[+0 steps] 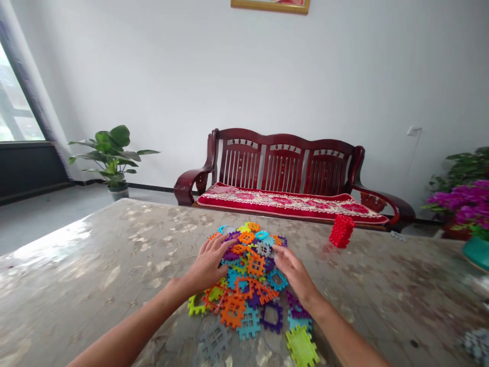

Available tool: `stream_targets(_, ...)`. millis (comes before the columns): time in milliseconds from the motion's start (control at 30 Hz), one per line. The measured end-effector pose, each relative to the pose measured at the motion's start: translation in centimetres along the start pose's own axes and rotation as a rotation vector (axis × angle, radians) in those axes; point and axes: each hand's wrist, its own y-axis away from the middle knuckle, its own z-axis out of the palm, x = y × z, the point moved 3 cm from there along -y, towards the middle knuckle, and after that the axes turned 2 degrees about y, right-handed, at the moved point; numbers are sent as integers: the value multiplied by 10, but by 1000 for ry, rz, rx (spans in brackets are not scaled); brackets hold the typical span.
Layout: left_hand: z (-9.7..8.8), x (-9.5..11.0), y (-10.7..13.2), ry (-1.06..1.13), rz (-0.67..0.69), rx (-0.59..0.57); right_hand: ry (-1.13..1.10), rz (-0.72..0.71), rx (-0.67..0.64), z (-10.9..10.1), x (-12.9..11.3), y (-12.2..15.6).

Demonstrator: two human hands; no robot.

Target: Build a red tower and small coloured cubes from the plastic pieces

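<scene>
A heap of flat, notched interlocking plastic tiles in orange, blue, purple, grey and lime covers the middle of the table. My left hand (pixel 211 259) rests over the heap's left side, fingers spread on or just above purple and orange tiles. On the right side, my right hand (pixel 293 269) has its fingers apart, the fingertips by a grey window-patterned tile (pixel 263 249) and a blue frame tile (pixel 277 280). Neither hand shows a tile in its grasp. Between them lies an orange window tile (pixel 255 265). Nearer me are a purple frame tile (pixel 271 317) and a lime tile (pixel 302 346).
A red block of notched pieces (pixel 342 231) stands to the right on the patterned table (pixel 126 255). Purple flowers (pixel 464 204) in a teal pot (pixel 477 252) are at the right edge. Behind the table are a wooden bench (pixel 284 163) and a potted plant (pixel 114 153).
</scene>
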Motion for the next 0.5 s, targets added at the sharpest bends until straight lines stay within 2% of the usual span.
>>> stream_targets(100, 1, 2, 24, -20, 91, -19, 245, -118, -144, -15, 2, 36)
stream_targets(167, 4, 9, 40, -19, 181, -80, 414, -204, -273, -24, 1, 62)
stream_targets(300, 13, 30, 65, 5, 350, -210, 689, -262, -454, -32, 2, 104)
stream_targets(400, 21, 44, 70, -5, 358, -249, 787, -272, -462, -35, 10, 113)
stream_targets(500, 28, 56, 63, -27, 336, -213, 817, -256, -348, -38, 24, 100)
